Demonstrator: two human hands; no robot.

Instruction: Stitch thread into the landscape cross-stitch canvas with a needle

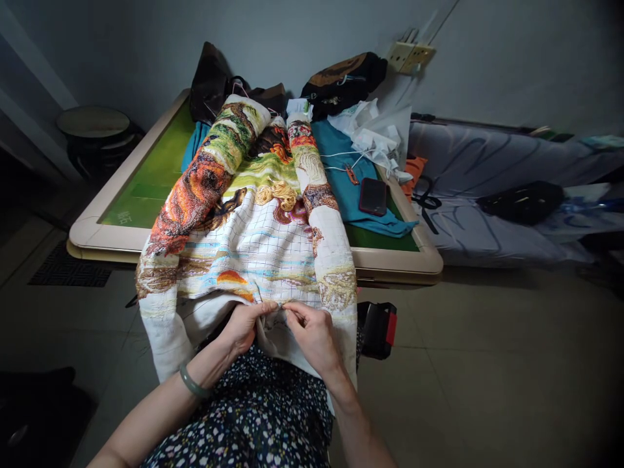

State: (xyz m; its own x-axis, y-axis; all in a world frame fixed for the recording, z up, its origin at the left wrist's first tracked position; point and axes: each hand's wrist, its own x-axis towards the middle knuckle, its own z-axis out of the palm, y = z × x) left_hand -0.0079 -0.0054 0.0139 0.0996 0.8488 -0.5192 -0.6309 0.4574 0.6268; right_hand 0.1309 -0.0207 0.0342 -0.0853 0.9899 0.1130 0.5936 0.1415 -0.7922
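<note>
Both my left hand and right hand pinch the embroidery cloth at lower centre; a phone and a blue cloth lie on the table behind.

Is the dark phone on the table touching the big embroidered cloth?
Apart. The head view shows the phone lying on teal fabric, with a strip of it between phone and embroidered cloth.

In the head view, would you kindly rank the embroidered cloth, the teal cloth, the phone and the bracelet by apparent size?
1. embroidered cloth
2. teal cloth
3. phone
4. bracelet, though it is nearer the camera.
</note>
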